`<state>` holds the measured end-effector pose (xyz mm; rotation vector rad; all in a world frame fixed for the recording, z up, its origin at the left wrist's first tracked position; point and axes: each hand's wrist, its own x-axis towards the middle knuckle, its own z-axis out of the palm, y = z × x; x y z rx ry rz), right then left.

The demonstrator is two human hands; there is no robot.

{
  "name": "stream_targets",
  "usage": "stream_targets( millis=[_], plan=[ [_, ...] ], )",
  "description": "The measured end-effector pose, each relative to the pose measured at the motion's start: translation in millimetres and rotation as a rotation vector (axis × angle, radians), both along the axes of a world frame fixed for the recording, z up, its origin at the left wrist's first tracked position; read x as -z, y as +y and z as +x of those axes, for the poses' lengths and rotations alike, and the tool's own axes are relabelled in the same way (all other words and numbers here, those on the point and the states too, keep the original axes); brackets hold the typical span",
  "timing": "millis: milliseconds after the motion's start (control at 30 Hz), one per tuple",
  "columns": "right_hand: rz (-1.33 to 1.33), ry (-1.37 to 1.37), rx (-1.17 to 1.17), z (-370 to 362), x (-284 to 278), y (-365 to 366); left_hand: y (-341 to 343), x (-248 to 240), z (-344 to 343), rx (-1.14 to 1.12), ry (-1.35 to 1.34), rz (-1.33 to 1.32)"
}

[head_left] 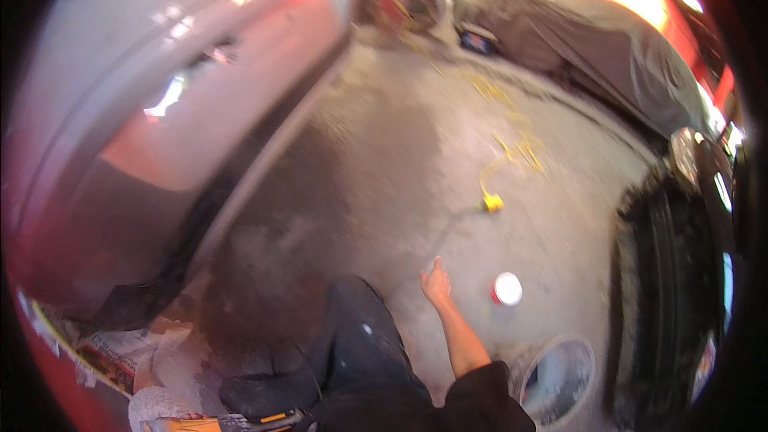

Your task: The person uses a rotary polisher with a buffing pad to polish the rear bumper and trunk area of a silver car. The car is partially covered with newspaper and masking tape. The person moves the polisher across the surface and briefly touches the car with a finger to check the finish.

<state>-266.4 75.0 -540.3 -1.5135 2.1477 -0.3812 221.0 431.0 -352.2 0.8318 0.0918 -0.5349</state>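
Concrete floor (560, 224) spreads through the middle of a workshop, darker on its left side, where it runs along a grey, shiny vehicle body (152, 96). At upper right sits a large shape under a grey cover (576, 48), and a black bumper-like part (668, 272) stands along the right edge. From the lower edge the right arm reaches forward over the floor, its right hand (437, 282) partly open, 1 finger stretched out and the others seemingly bent, with no object seen in it. Just beside that hand, to its right, is a white-topped tub (506, 290) with a red side; farther ahead lies a yellow plug block (491, 203) on a loosely looped yellow cord (518, 152). Near the right elbow is a round bucket (560, 380). At the lower left edge, a yellow-and-black tool (204, 426) lies beside the dark-trousered legs (360, 344); only a sliver of the left hand (192, 415) shows against it, so I cannot tell how far that hand is closed.
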Motion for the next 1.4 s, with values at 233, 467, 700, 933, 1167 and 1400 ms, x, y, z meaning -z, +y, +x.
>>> stream_targets(
  millis=[233,467,700,933,1167,1400],
  plan=[
    [0.213,0.105,0.211,-68,150,48,43,-5,5,-0.101,-0.097,0.05],
    [0.239,0.086,0.087,-278,237,102,50,12,-46,-0.126,-0.11,-0.035],
    [0.267,0.209,0.092,-259,237,25,47,-9,-51,-0.226,-0.019,0.042],
    [-0.044,0.03,0.066,-203,145,-62,42,-2,-60,-0.199,0.066,-0.039],
    [-0.399,-0.753,0.007,-42,5,-95,58,-8,-49,-0.215,-0.017,-0.057],
    [-0.353,-1.506,-1.114,299,-392,-1,58,8,-55,-0.134,-0.072,-0.179]
  ],
)
